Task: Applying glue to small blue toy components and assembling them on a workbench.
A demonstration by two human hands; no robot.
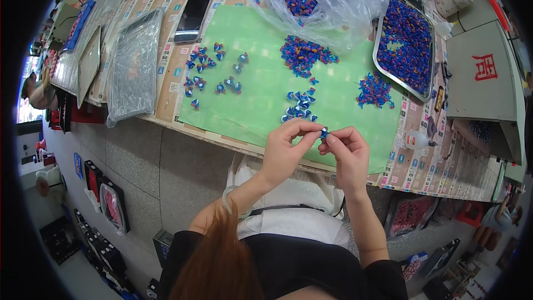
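Observation:
Over the near edge of the green mat (250,116), my left hand (288,147) and my right hand (348,153) meet fingertip to fingertip. Both pinch one small blue and white plastic piece (324,133); its exact shape is too small to make out. Just beyond my fingers lies a cluster of blue and white pieces (300,105). Farther back is a pile of small blue, red and orange parts (302,55), and a smaller pile of blue and red parts (375,90) lies to the right. Several blue, white and orange pieces (200,61) are scattered at the mat's left.
A clear plastic bag (344,5) with more coloured parts lies at the back. On the right stand a metal tray (379,50) full of parts, a small white bottle (416,140) and a grey metal box (472,72). To the left are a phone (193,16) and a plastic-wrapped tray (135,64).

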